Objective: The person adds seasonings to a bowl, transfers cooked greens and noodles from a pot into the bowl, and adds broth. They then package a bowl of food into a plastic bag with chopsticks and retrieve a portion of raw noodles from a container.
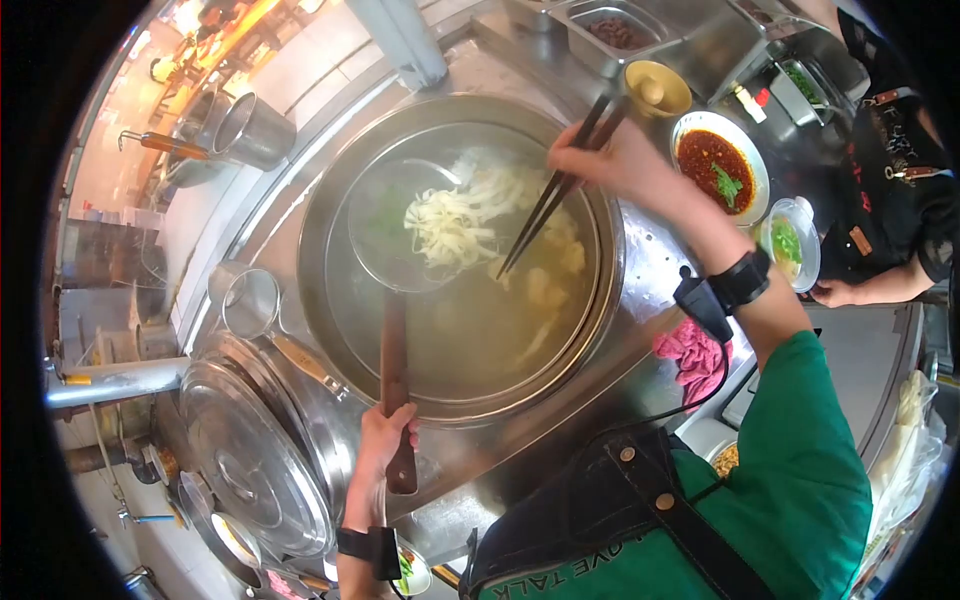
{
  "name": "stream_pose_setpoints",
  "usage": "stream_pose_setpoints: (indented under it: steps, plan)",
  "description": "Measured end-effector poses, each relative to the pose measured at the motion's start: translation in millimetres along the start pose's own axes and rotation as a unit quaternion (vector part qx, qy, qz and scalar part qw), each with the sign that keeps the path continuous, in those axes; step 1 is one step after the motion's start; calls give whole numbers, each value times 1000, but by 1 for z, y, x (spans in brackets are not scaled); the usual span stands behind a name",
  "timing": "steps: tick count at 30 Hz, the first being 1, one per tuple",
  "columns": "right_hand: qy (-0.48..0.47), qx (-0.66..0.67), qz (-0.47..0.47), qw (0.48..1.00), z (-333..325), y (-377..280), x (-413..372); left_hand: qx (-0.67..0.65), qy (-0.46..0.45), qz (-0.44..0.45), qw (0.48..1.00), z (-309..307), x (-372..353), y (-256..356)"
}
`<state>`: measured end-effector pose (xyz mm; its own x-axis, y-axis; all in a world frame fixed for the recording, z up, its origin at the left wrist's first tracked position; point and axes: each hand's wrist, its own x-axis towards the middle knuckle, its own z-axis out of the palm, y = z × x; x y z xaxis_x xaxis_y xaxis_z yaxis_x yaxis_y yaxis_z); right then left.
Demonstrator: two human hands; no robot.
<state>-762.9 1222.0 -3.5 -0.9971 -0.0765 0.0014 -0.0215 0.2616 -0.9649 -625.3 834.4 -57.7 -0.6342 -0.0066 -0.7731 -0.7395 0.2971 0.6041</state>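
The left hand (385,432) is closed tight around the end of a long wooden handle (394,350), low down at about six o'clock from the big steel pot (312,230). That handle runs straight up over the rim to a round mesh strainer (380,225) sitting in the cloudy water. A heap of flat white noodles (455,220) lies in the strainer, spilling toward its two o'clock edge, well up the handle from the left hand.

The right hand (615,160) comes in over the pot's rim at two o'clock, fingers pinched on a pair of dark chopsticks (545,215). The chopsticks slant down toward eight o'clock, and their tips meet the right-hand fringe of the noodles. Pale dumplings (560,255) float just beside those tips, toward four o'clock in the pot.

At eight o'clock from the pot a large steel lid (245,440) covers a second vessel, and a pink cloth (690,355) lies on the counter at four o'clock. Farther off, at two o'clock, stands a white bowl (762,175) of red sauce topped with greens. Beyond it, another person's hand (835,292) rests by a small bowl of greens (790,245).
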Motion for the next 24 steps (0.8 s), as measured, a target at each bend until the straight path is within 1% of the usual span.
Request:
stream_pose_setpoints:
  steps: [1, 2, 3, 4, 5, 6, 7, 8, 9, 10, 11, 12, 14, 15, 16, 18, 20, 22, 23, 24]
  plan:
    - [-5, -49, 23, 999, 5, 6, -3, 0, -1, 3, 1000, 1, 4, 3]
    - [-2, -50, 21, 999, 13, 26, -2, 12, 0, 17, 1000, 1, 9, 7]
    - [44, -66, -42, 996, 22, 52, 1, 24, 3, 32, 999, 2, 15, 10]
    - [88, -82, -104, 987, 29, 65, 3, 26, 3, 34, 999, 5, 20, 12]
    - [89, -81, -105, 987, 35, 62, 3, 64, -4, 40, 997, 8, 26, 14]
    - [115, -54, -89, 988, 44, 60, 0, 103, -10, 46, 994, 11, 30, 15]
    - [141, -27, -73, 987, 52, 57, -2, 105, -10, 47, 993, 15, 32, 14]
    - [144, -26, -72, 987, 61, 58, -3, 69, -27, 26, 997, 19, 34, 13]
    - [132, 4, -145, 981, 70, 62, -2, 33, -45, 7, 998, 24, 36, 14]
    - [118, 32, -217, 968, 75, 66, -3, 35, -47, 9, 998, 27, 33, 14]
    - [66, 10, -167, 984, 71, 51, -12, 4, -60, -10, 998, 28, 28, 12]
    - [67, 9, -167, 984, 64, 45, -14, -27, -73, -29, 997, 28, 22, 9]
    - [25, 139, -76, 987, 47, 40, -18, -41, -72, -31, 996, 22, 7, 0]
    - [46, 60, -11, 997, 36, 35, -20, -54, -70, -35, 995, 19, -1, -5]
    - [43, 59, -10, 997, 27, 28, -24, -57, -69, -36, 995, 18, -9, -8]
    - [91, -38, -100, 990, 16, 15, -30, -87, -57, -58, 993, 15, -23, -12]
    - [93, -39, -100, 990, 23, 18, -35, -95, -46, -63, 992, 15, -32, -15]
    - [34, 23, -119, 992, 36, 25, -40, -100, -37, -66, 992, 15, -37, -15]
    - [11, 16, -80, 997, 40, 12, -45, -107, -29, -75, 991, 16, -40, -16]
    - [11, 16, -80, 997, 47, 14, -46, -114, -21, -84, 990, 17, -41, -16]
